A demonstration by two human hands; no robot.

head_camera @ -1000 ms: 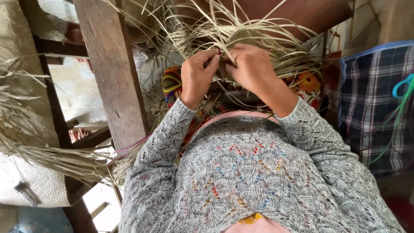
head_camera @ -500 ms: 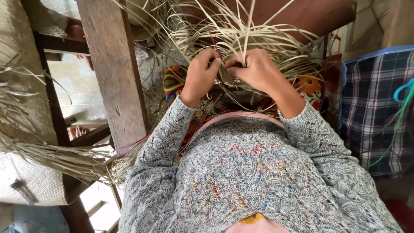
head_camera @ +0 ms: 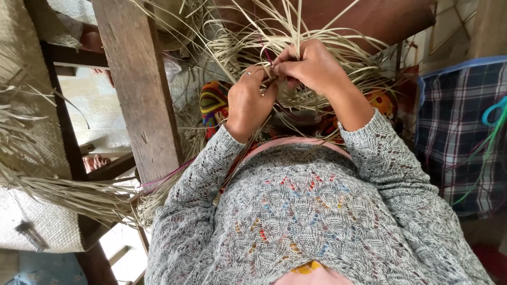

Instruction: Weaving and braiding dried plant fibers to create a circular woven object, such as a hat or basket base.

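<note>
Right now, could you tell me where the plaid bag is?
In the head view the plaid bag sits at the right edge, beside the right hand and its grey knitted sleeve, with a turquoise cord hanging over it.

A home weaving spot, by the look of it. Bundles of dried straw strips (head_camera: 63,192) hang over a rough wooden frame (head_camera: 140,89). Woven mats (head_camera: 31,47) and a checked bag (head_camera: 457,132) lie close by.
</note>
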